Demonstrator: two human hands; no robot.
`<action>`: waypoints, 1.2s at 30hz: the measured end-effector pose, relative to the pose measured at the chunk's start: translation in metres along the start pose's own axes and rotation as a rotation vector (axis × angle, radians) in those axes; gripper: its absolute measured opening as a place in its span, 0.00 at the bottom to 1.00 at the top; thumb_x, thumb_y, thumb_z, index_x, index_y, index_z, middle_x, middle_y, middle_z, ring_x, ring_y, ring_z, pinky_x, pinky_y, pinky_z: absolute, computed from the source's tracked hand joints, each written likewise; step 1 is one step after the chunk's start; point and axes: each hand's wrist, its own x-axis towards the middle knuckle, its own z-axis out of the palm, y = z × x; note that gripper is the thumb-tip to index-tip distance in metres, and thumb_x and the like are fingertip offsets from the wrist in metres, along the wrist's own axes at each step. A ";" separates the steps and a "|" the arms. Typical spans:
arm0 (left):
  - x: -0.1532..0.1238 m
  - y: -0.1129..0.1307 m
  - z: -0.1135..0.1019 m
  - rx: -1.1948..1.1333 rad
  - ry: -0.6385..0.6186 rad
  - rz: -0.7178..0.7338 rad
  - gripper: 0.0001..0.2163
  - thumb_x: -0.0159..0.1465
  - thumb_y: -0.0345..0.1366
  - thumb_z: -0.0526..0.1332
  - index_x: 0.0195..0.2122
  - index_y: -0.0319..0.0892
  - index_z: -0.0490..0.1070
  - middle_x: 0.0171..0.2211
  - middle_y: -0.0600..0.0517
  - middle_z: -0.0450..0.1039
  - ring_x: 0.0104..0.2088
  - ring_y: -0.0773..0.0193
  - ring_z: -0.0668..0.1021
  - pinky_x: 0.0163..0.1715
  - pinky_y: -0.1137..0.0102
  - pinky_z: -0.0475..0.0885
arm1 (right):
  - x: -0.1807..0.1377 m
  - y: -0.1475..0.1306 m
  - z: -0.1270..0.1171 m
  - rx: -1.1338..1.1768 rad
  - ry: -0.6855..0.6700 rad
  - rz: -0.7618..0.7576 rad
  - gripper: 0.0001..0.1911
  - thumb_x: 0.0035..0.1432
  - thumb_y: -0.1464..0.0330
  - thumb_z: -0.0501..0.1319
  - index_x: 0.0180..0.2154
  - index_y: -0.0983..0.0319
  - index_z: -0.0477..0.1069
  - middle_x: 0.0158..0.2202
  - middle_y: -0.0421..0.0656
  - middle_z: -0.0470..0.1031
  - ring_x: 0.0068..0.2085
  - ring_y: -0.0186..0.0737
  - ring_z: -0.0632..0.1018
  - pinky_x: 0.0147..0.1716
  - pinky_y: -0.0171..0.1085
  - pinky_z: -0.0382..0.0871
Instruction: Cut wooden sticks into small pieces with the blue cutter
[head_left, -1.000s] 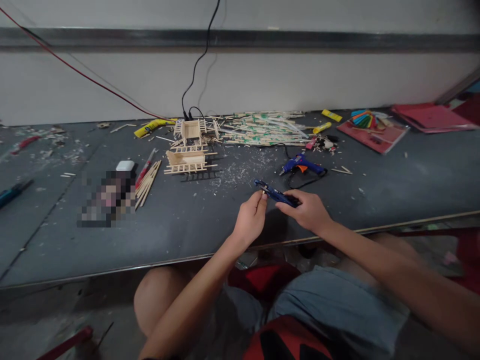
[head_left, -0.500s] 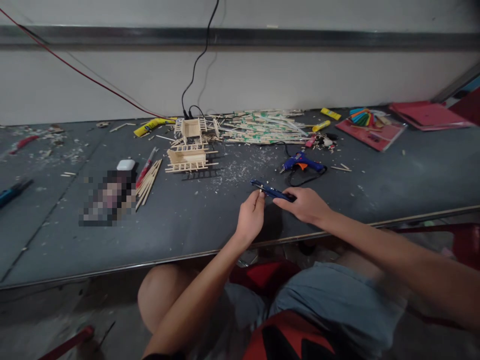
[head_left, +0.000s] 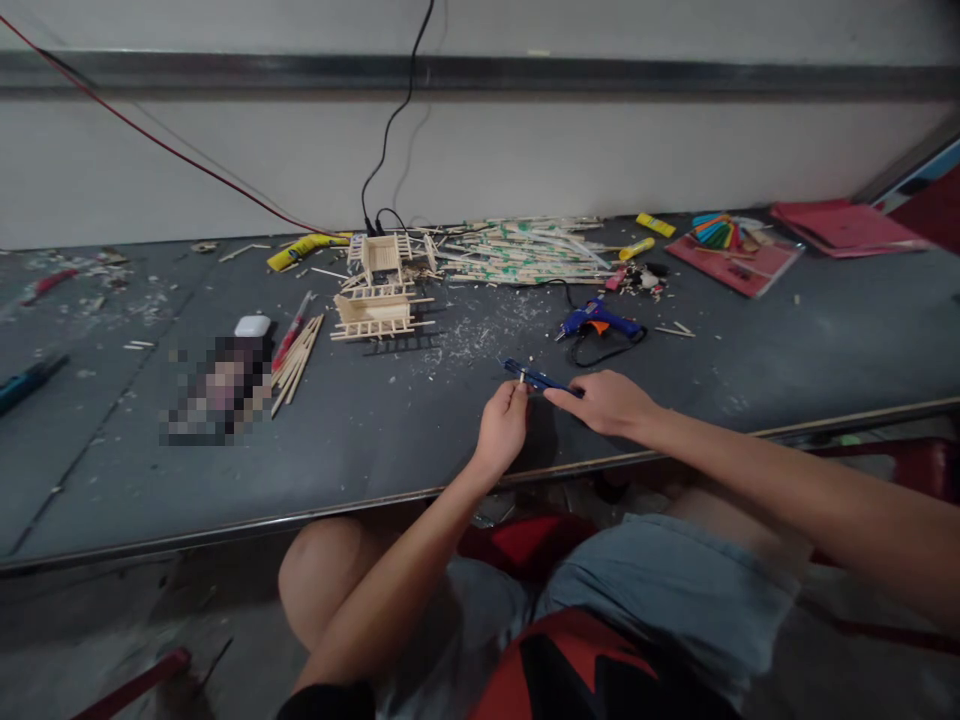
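Observation:
In front of me, near the table's front edge, my right hand [head_left: 613, 402] is closed around a blue utility knife [head_left: 553, 383], its thin tip pointing left. My left hand [head_left: 502, 425] pinches a short wooden stick [head_left: 523, 377] upright against the knife; most of the stick is hidden by the fingers. Beyond both hands lies a blue glue gun [head_left: 600, 318] with an orange trigger. A small wooden model [head_left: 379, 312] with ladder-like sides sits farther back, and a bundle of wooden sticks [head_left: 298, 366] rests left of it.
Many sticks with green marks [head_left: 525, 252] lie along the wall. Yellow tubes [head_left: 304, 250], a red packet [head_left: 739, 265] and red folders [head_left: 844, 228] are at the back. A white case [head_left: 253, 326] and a teal cutter [head_left: 30, 383] lie left. A black cable [head_left: 390, 120] hangs down the wall.
The view has shifted slightly. The blue knife has tilted a little against the stick, and more of the stick's pale end shows above my left fingers. Both hands keep their holds.

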 end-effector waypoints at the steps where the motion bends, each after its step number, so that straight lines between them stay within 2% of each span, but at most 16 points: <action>1: 0.001 0.001 0.001 -0.019 -0.016 -0.013 0.12 0.62 0.43 0.50 0.34 0.39 0.64 0.16 0.61 0.54 0.14 0.76 0.58 0.15 0.79 0.56 | 0.000 0.001 0.000 -0.011 -0.012 0.005 0.39 0.52 0.40 0.36 0.22 0.60 0.72 0.24 0.49 0.75 0.30 0.46 0.76 0.25 0.37 0.57; 6: 0.003 0.006 0.001 -0.096 -0.070 -0.109 0.09 0.62 0.41 0.50 0.32 0.40 0.62 0.16 0.61 0.54 0.11 0.78 0.55 0.11 0.80 0.50 | 0.002 0.004 0.002 0.011 -0.047 0.004 0.40 0.53 0.41 0.36 0.24 0.61 0.74 0.27 0.52 0.76 0.32 0.49 0.77 0.27 0.38 0.61; 10: 0.002 0.006 0.000 -0.127 -0.088 -0.165 0.10 0.61 0.42 0.51 0.33 0.41 0.62 0.17 0.61 0.54 0.11 0.78 0.55 0.10 0.80 0.47 | 0.002 0.004 0.004 0.023 -0.055 -0.020 0.40 0.54 0.42 0.36 0.23 0.62 0.74 0.26 0.53 0.76 0.31 0.49 0.77 0.27 0.38 0.62; 16: 0.001 0.007 -0.002 -0.141 -0.077 -0.186 0.10 0.61 0.43 0.51 0.33 0.41 0.61 0.17 0.61 0.53 0.11 0.78 0.54 0.10 0.80 0.46 | 0.001 0.006 0.007 0.024 -0.018 -0.028 0.39 0.56 0.44 0.34 0.23 0.61 0.72 0.25 0.51 0.76 0.31 0.48 0.77 0.28 0.38 0.61; 26: 0.004 0.006 -0.009 -0.104 -0.177 -0.219 0.12 0.60 0.45 0.51 0.35 0.41 0.62 0.19 0.60 0.56 0.12 0.78 0.54 0.11 0.80 0.47 | 0.006 0.048 0.000 0.023 -0.090 0.082 0.38 0.53 0.41 0.37 0.24 0.61 0.73 0.26 0.51 0.76 0.30 0.49 0.77 0.28 0.40 0.63; 29: 0.003 0.012 -0.012 -0.007 -0.224 -0.233 0.14 0.60 0.47 0.49 0.37 0.41 0.62 0.21 0.59 0.57 0.13 0.78 0.55 0.12 0.79 0.49 | 0.007 0.064 -0.003 0.077 -0.148 0.141 0.38 0.50 0.39 0.39 0.27 0.61 0.74 0.30 0.52 0.77 0.34 0.51 0.77 0.31 0.41 0.64; 31: 0.000 0.020 -0.016 0.144 -0.289 -0.215 0.15 0.60 0.48 0.49 0.36 0.41 0.64 0.21 0.58 0.58 0.15 0.77 0.57 0.14 0.79 0.52 | 0.009 0.072 -0.004 0.149 -0.213 0.171 0.38 0.49 0.39 0.40 0.28 0.61 0.74 0.31 0.50 0.77 0.34 0.49 0.76 0.32 0.41 0.64; 34: -0.003 0.034 -0.028 0.411 -0.461 -0.098 0.14 0.59 0.46 0.51 0.31 0.39 0.66 0.23 0.56 0.62 0.21 0.74 0.63 0.21 0.77 0.58 | 0.012 0.081 -0.004 0.307 -0.319 0.179 0.35 0.49 0.39 0.42 0.25 0.60 0.71 0.28 0.45 0.76 0.30 0.44 0.75 0.30 0.38 0.64; 36: -0.002 0.042 -0.041 0.538 -0.489 -0.020 0.11 0.58 0.42 0.53 0.33 0.40 0.68 0.25 0.56 0.65 0.26 0.72 0.66 0.27 0.76 0.60 | 0.014 0.085 -0.004 0.419 -0.349 0.188 0.34 0.49 0.39 0.43 0.25 0.60 0.69 0.27 0.44 0.76 0.28 0.41 0.75 0.29 0.37 0.65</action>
